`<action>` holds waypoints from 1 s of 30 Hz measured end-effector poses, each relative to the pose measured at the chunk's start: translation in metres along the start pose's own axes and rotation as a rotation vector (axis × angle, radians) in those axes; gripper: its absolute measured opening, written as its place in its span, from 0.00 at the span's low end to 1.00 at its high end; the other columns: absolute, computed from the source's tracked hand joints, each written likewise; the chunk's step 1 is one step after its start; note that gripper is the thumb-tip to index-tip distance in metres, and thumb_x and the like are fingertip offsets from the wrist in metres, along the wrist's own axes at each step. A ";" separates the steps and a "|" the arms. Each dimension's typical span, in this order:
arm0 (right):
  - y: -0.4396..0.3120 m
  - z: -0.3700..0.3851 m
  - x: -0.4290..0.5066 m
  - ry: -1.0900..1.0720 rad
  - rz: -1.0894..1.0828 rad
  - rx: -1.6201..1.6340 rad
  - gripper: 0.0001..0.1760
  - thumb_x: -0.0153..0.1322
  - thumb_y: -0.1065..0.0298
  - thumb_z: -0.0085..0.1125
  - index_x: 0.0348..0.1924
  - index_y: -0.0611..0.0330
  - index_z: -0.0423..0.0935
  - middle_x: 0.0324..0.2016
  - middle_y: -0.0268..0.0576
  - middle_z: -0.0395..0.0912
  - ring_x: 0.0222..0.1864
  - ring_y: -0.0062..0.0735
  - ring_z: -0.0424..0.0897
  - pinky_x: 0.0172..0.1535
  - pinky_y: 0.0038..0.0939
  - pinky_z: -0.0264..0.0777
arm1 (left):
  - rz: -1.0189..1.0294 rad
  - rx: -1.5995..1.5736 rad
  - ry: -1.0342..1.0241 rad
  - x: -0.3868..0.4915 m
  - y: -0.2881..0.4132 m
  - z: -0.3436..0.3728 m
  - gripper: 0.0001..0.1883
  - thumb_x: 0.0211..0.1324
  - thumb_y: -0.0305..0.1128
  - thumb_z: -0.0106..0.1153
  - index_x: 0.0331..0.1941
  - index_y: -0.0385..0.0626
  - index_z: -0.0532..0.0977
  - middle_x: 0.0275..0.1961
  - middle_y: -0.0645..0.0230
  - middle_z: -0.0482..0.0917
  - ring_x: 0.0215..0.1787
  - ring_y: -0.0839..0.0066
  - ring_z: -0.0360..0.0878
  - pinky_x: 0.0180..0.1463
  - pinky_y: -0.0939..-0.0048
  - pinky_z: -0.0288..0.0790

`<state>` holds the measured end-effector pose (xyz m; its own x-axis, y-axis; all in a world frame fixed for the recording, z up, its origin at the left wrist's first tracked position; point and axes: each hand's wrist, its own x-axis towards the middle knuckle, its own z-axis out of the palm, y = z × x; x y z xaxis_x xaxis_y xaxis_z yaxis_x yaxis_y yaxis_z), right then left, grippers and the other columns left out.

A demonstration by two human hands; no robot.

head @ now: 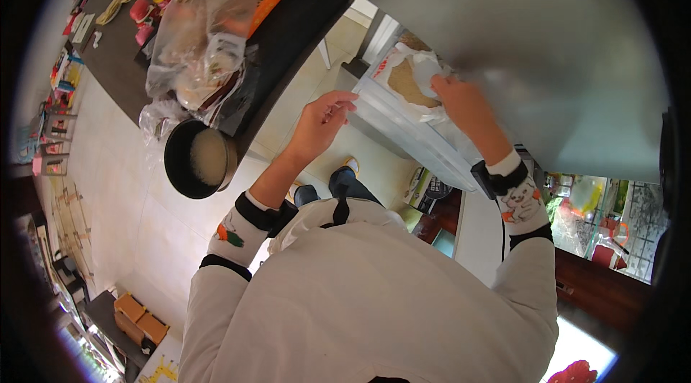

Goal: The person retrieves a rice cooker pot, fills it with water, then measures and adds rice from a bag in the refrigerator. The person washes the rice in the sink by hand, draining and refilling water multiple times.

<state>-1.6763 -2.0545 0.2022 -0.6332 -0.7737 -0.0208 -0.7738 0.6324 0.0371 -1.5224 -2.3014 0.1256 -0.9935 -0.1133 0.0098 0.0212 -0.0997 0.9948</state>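
Note:
My right hand (467,105) grips a translucent plastic cup (426,74) at the mouth of a white plastic bag (397,53). Tan grain (407,83) shows inside this bag, which sits in a pulled-out clear drawer (410,124). My left hand (326,121), its fingers loosely bent and apart, holds nothing. Its fingertips are by the drawer's front corner; whether they touch it I cannot tell. Left of that hand, a dark pot (175,159) with pale, whitish contents (210,156) stands at the corner of a dark table (124,70).
Over the drawer hangs a large grey door-like panel (540,48), close to my right forearm. Plastic bags of goods (210,32) and small toys (143,10) cover part of the table. A glass-topped counter (594,221) holding packets is at my right. Tiled floor (146,221) lies below.

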 end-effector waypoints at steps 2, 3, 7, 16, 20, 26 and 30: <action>0.016 0.025 0.001 -0.068 -0.010 -0.045 0.05 0.70 0.70 0.47 0.37 0.59 0.70 0.29 0.50 0.78 0.32 0.53 0.80 0.32 0.44 0.74 | -0.035 0.029 -0.085 0.010 0.001 0.015 0.13 0.67 0.25 0.44 0.52 0.41 0.73 0.40 0.67 0.78 0.42 0.81 0.75 0.46 0.76 0.70; 0.021 0.039 0.007 -0.097 -0.040 -0.049 0.05 0.69 0.70 0.47 0.37 0.58 0.70 0.28 0.49 0.79 0.31 0.51 0.81 0.32 0.43 0.75 | -0.043 0.035 -0.105 0.014 0.001 0.021 0.12 0.67 0.25 0.44 0.51 0.40 0.73 0.39 0.67 0.78 0.42 0.81 0.75 0.46 0.76 0.70; 0.040 0.089 0.040 -0.237 -0.101 -0.003 0.07 0.67 0.71 0.49 0.37 0.59 0.74 0.28 0.50 0.81 0.33 0.49 0.82 0.34 0.43 0.76 | -0.075 0.038 -0.142 0.028 0.001 0.037 0.12 0.67 0.25 0.45 0.50 0.40 0.74 0.38 0.67 0.78 0.42 0.81 0.75 0.46 0.76 0.71; 0.045 0.201 0.110 -0.465 -0.136 0.115 0.14 0.66 0.66 0.51 0.40 0.61 0.81 0.38 0.53 0.82 0.41 0.50 0.82 0.46 0.41 0.75 | -0.131 0.045 -0.013 0.032 0.004 0.036 0.12 0.67 0.25 0.45 0.49 0.39 0.75 0.38 0.66 0.79 0.39 0.81 0.75 0.44 0.77 0.71; 0.037 0.229 0.125 -0.427 -0.312 -0.161 0.14 0.65 0.67 0.52 0.38 0.61 0.82 0.39 0.51 0.82 0.42 0.47 0.82 0.49 0.41 0.73 | -0.134 0.023 0.028 0.030 0.003 0.027 0.12 0.67 0.25 0.44 0.49 0.39 0.75 0.38 0.67 0.79 0.41 0.80 0.75 0.46 0.77 0.71; 0.047 0.218 0.118 -0.166 -0.461 -0.110 0.09 0.63 0.71 0.52 0.32 0.60 0.81 0.32 0.50 0.82 0.36 0.46 0.82 0.40 0.40 0.74 | -0.107 0.023 0.061 0.032 -0.002 0.023 0.11 0.65 0.24 0.45 0.48 0.39 0.75 0.36 0.66 0.80 0.36 0.81 0.76 0.42 0.77 0.71; 0.049 0.188 0.097 -0.231 -0.119 0.422 0.07 0.65 0.70 0.51 0.30 0.60 0.77 0.28 0.52 0.80 0.32 0.49 0.80 0.37 0.41 0.72 | -0.093 0.023 0.007 0.037 -0.004 0.025 0.11 0.66 0.24 0.45 0.48 0.38 0.75 0.36 0.66 0.80 0.36 0.81 0.76 0.42 0.77 0.71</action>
<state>-1.7783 -2.0908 0.0140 -0.4901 -0.8425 -0.2234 -0.7493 0.5382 -0.3858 -1.5617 -2.2807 0.1245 -0.9902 -0.1117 -0.0838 -0.0742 -0.0877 0.9934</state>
